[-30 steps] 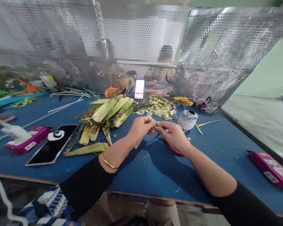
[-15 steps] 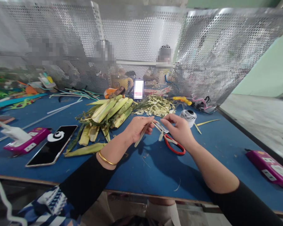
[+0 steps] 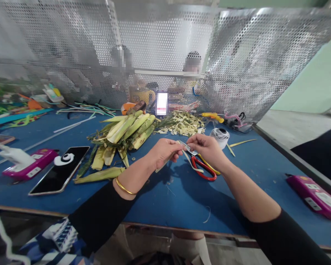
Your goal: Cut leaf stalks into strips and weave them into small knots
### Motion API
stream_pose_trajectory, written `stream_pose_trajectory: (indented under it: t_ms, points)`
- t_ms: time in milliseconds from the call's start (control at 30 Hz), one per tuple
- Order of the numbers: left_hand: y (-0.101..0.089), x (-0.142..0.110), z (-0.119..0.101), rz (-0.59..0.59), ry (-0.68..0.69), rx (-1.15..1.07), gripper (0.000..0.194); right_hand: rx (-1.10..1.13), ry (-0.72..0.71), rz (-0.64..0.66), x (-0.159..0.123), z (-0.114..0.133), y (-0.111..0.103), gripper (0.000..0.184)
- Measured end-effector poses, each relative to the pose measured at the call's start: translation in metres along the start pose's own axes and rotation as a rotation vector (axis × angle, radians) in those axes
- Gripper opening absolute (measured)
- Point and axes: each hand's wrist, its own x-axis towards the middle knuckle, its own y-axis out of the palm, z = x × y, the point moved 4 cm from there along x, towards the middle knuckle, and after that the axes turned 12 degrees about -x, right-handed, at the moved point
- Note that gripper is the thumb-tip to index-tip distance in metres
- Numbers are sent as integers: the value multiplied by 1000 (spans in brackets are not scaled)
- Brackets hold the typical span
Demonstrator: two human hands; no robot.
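My left hand (image 3: 168,151) is closed in a pinch on a pale, narrow husk strip (image 3: 188,158). One part of the strip hangs down on the right across the scissors; another pale end shows below my palm. My right hand (image 3: 206,149) is close beside it, thumb and fingers pinched together; whatever lies between them is hidden. Under and beside my right hand lies a pair of scissors (image 3: 205,176) with a red handle, the metal blades partly covered by my fingers. A yellow loop shows next to the red handle.
Corn husks (image 3: 129,129) are heaped left of my hands, with husk shreds (image 3: 182,124) behind. A white thread spool (image 3: 220,138) stands to the right. A phone (image 3: 62,169) and purple power strips (image 3: 314,197) lie on the blue table (image 3: 165,206). Perforated metal sheeting rises behind.
My hands were together, then my right hand drew apart, uncovering the scissors. It has since come back near my left fingertips. The hanging strip now reaches over the red handle.
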Motion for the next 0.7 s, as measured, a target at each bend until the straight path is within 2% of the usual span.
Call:
stream_pose_trajectory:
  t_ms: [100, 167, 333, 400, 533, 633, 700]
  points:
    - [2, -1, 1, 52, -20, 12, 20, 19, 31, 80, 0, -1, 5, 28]
    - [5, -2, 4, 107, -38, 18, 24, 111, 82, 128, -1, -1, 10, 36]
    - [8, -2, 12, 159, -83, 56, 26, 386, 225, 164, -5, 0, 18, 32]
    - [9, -3, 13, 156, -87, 71, 22, 436, 255, 143, -6, -1, 19, 29]
    - [11, -5, 13, 156, -101, 86, 18, 430, 238, 9, -5, -3, 18, 24]
    - [10, -4, 14, 168, -111, 91, 20, 339, 197, -25, -3, -6, 18, 22]
    - [9, -2, 15, 160, -121, 60, 20, 194, 150, -86, -2, -6, 14, 20]
